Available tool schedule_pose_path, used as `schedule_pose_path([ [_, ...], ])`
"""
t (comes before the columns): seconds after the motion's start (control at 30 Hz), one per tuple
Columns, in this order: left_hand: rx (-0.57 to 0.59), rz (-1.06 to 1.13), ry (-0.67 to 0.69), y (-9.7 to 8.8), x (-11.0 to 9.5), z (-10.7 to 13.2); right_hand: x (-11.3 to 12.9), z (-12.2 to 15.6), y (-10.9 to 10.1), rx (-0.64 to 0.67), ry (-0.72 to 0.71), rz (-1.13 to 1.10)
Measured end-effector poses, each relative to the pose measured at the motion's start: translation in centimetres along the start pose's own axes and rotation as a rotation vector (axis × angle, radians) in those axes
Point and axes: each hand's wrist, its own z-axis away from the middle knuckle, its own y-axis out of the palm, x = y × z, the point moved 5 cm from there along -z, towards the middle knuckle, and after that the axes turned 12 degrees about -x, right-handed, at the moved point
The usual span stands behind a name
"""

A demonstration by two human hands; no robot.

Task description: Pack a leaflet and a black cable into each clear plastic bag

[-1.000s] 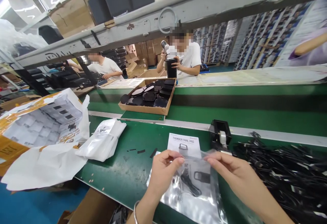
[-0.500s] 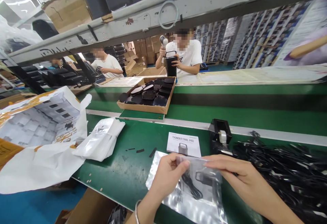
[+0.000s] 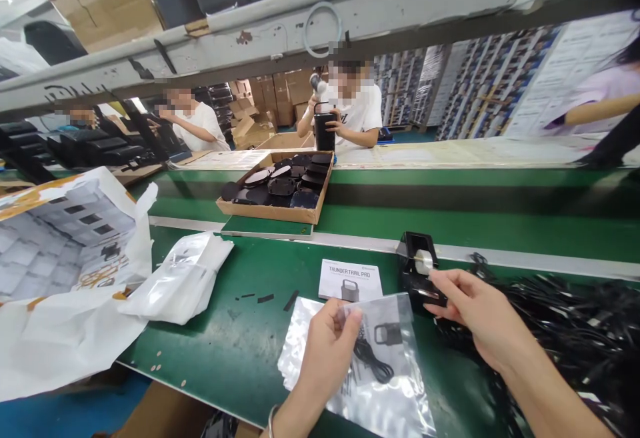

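Right fingers [image 3: 446, 283] now at tape dispenser [image 3: 415, 283], parted

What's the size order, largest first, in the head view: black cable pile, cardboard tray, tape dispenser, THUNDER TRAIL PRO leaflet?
1. Black cable pile
2. Cardboard tray, though it sits farther away
3. Tape dispenser and leaflet: too alike here to rank

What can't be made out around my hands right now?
In the head view:
Clear bag, top-left corner: hidden by the left hand.
Whether the right hand touches the tape roll: too small.
Leaflet, line below title: too small.
Cable heap, far end: cut off by right edge.
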Motion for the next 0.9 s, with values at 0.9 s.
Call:
schedule_pose_path([
  [0.9, -0.068, -0.088, 0.072, 0.2, -1.2, 2.5, -0.2, 8.1, 5.0, 0.41, 0.015, 0.233],
])
